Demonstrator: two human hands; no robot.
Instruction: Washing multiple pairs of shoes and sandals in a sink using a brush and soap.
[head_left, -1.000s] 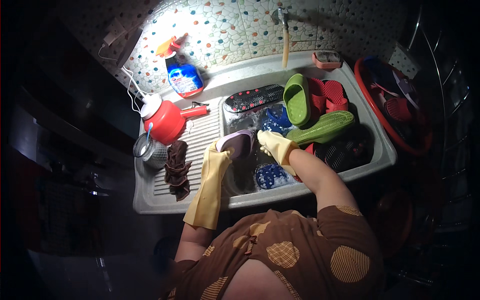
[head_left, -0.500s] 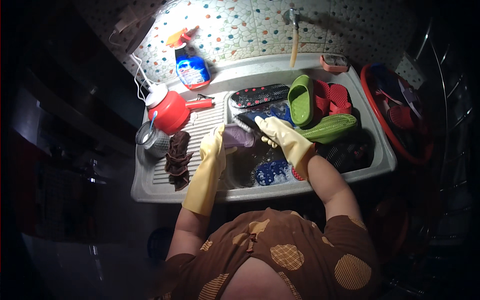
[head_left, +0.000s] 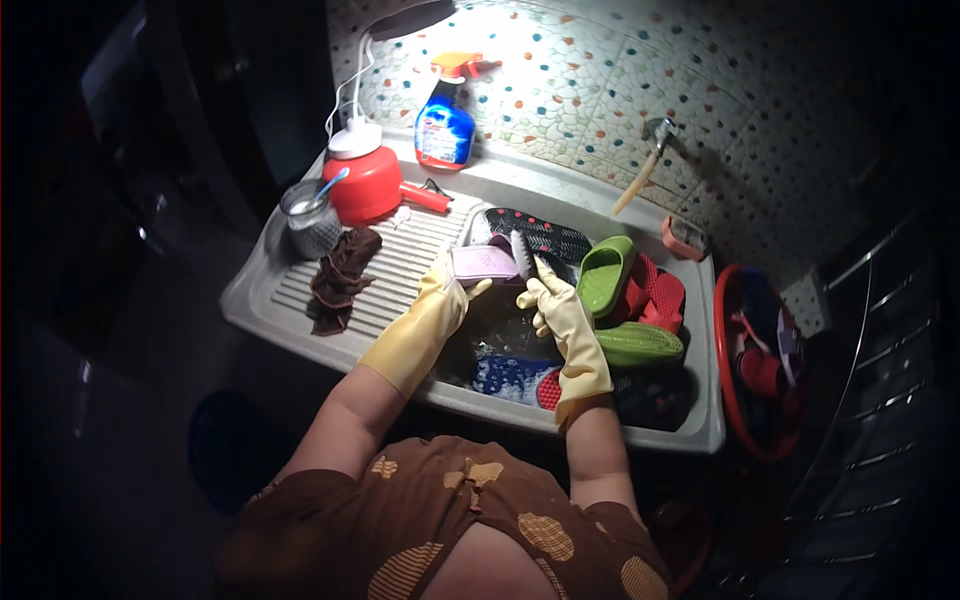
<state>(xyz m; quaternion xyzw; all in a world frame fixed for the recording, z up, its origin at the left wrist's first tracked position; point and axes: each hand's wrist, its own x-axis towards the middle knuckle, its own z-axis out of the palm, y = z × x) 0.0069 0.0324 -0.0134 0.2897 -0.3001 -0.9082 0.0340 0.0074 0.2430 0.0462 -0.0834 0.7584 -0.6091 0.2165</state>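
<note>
My left hand (head_left: pixel 445 292), in a pale yellow rubber glove, grips a lavender slipper (head_left: pixel 484 263) above the water in the sink basin (head_left: pixel 704 390). In my right hand (head_left: pixel 556 304), gloved alike, is a dark-handled scrub brush (head_left: pixel 521 253), its pale bristles against the slipper's right side. Beneath them lies a blue slipper (head_left: pixel 515 378) covered in suds. Behind the hands rests a black sole with red dots (head_left: pixel 530 230). To the right are a green slipper (head_left: pixel 606 280) standing upright, another green one (head_left: pixel 645 345) lying down, and red slippers (head_left: pixel 660 298).
On the ribbed drainboard (head_left: pixel 390 285) at left sit a red pot (head_left: pixel 363 188), a glass jar (head_left: pixel 312 225) and a crumpled brown cloth (head_left: pixel 345 275). A blue spray bottle (head_left: pixel 445 130) and soap dish (head_left: pixel 684 238) stand behind. A red basin (head_left: pixel 728 400) is at right.
The view has turned, shifting the sink in the picture. My left hand has tilted the lavender slipper so more of its face shows; the brush is now more upright at its right side.
</note>
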